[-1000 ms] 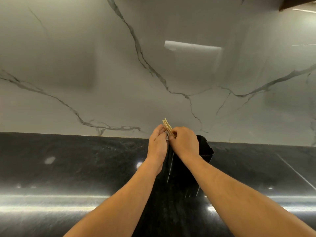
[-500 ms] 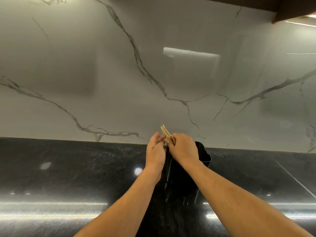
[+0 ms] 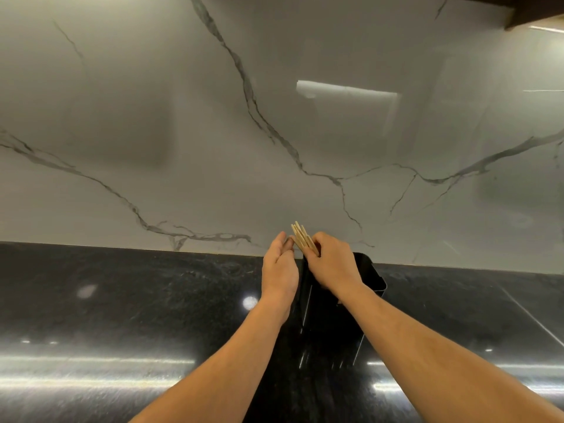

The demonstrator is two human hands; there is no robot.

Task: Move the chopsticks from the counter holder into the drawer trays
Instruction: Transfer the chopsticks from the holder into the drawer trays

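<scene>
A tall black holder [image 3: 370, 277] with rounded corners stands on a dark counter [image 3: 137, 288], close to the wall. A small bundle of pale wooden chopsticks [image 3: 300, 238] rises from its left side, leaning up and to the left, with the squared top ends fanned slightly apart. How many sticks there are cannot be told.

Two bare forearms reach in from the bottom edge. The right hand [image 3: 334, 264] lies over the holder's opening, its grip closed around the chopsticks just below their tops. The left hand [image 3: 280, 267] sits just beside the holder's left edge, palm turned inward, its fingers loosely curled and open, the fingertips [image 3: 288, 241] at the bundle; whether they touch it cannot be told.

The counter is glossy black stone, finely speckled, with bright streaks and spots of reflected light along its near part. Behind it rises a smooth, polished wall [image 3: 183, 132] of pale grey marble crossed by thin dark branching veins. A dark cabinet corner [image 3: 534, 7] shows at the upper right.
</scene>
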